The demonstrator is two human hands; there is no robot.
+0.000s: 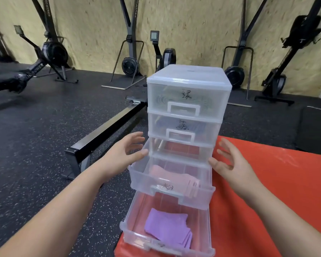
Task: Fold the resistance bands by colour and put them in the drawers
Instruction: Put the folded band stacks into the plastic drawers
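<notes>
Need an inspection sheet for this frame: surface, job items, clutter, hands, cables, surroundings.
Surface: red mat, carrying the drawer unit.
Job's things: top drawer shut, green bands dimly visible inside; second drawer shut, blue bands inside; third drawer pulled out, folded pink bands in it; bottom drawer pulled out further, folded purple bands in it.
Clutter: nothing seen.
Hands: left hand and right hand open, empty, either side of the third drawer.
Cables: nothing seen.
Surroundings: black floor, black rail left of the unit, rowers along a chipboard wall.
</notes>
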